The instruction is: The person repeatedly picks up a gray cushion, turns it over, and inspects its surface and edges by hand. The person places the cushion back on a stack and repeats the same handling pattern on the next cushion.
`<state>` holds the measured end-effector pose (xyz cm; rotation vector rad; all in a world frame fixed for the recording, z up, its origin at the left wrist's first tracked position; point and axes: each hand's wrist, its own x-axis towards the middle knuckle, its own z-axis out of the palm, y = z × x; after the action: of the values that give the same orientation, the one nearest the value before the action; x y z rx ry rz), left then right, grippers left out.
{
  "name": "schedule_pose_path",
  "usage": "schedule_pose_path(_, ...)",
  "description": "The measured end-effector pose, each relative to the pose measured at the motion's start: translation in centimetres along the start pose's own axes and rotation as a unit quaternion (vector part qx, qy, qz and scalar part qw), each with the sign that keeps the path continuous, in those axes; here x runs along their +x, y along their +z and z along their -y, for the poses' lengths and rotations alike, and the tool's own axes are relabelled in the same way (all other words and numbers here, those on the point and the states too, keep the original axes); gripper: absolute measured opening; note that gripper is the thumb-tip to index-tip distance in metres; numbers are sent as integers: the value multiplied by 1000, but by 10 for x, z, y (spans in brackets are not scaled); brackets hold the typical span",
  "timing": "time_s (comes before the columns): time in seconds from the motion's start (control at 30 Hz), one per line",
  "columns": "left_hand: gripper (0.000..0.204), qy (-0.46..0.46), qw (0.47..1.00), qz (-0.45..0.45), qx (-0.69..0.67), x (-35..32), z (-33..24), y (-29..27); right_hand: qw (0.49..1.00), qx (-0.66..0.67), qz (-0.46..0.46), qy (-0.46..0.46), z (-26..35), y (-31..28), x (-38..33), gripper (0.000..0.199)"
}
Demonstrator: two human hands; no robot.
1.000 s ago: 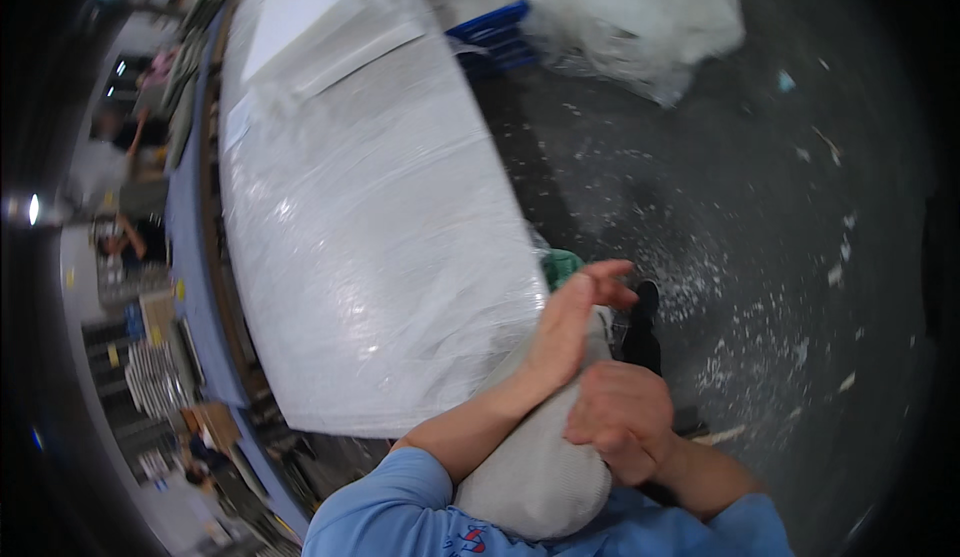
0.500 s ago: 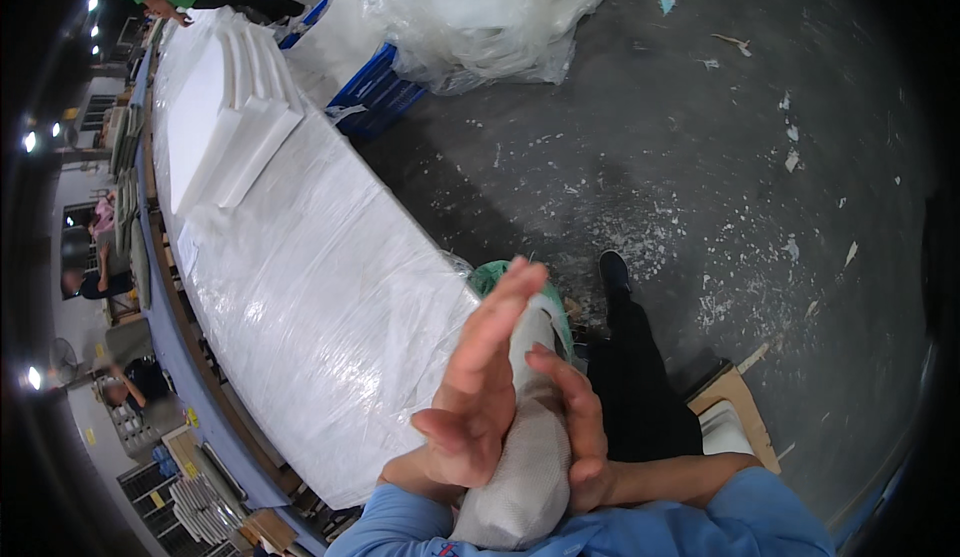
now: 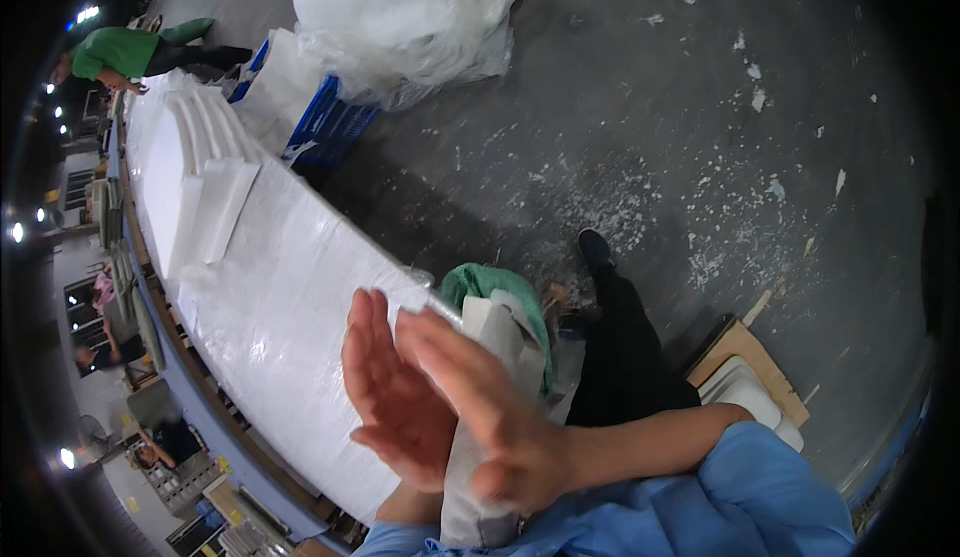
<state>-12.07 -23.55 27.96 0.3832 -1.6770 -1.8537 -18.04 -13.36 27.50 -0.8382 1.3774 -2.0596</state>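
Observation:
A long, light grey-white piece covered in textured fabric (image 3: 468,515) stands on end close against my body, its upper end leaning toward a green bag-like thing (image 3: 480,279). Its middle is hidden behind my hands. My left hand (image 3: 400,402) is raised beside it, palm turned inward, fingers stretched and thumb apart. Across the front of the piece reaches my right hand (image 3: 485,407), fingers extended toward the left hand, palm facing it. Nothing shows between the two palms. Whether the right wrist touches the fabric, I cannot tell.
To my left runs a long table (image 3: 290,327) under clear plastic film, with a stack of white foam sheets (image 3: 205,177) on it. Beyond stand a blue crate (image 3: 335,122) and a plastic-wrapped white bundle (image 3: 400,17). A person in green (image 3: 120,52) is at the far end.
My right hand has crossed from the fabric piece's right side to its front, near the left palm. The left hand has shifted left. The view has turned slightly.

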Motion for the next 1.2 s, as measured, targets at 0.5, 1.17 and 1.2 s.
schedule_pose_path(0.5,101,-232,966,84,71,-2,-63,-5,987,-143,-45,-53,8,31,-37,95)
schedule_pose_path(1.17,98,-281,954,44,96,-13,-1,-30,994,-94,-50,24,-21,8,-73,90)
schedule_pose_path(1.2,98,-316,944,60,78,-18,7,-32,994,-77,-71,26,-24,16,-79,88)
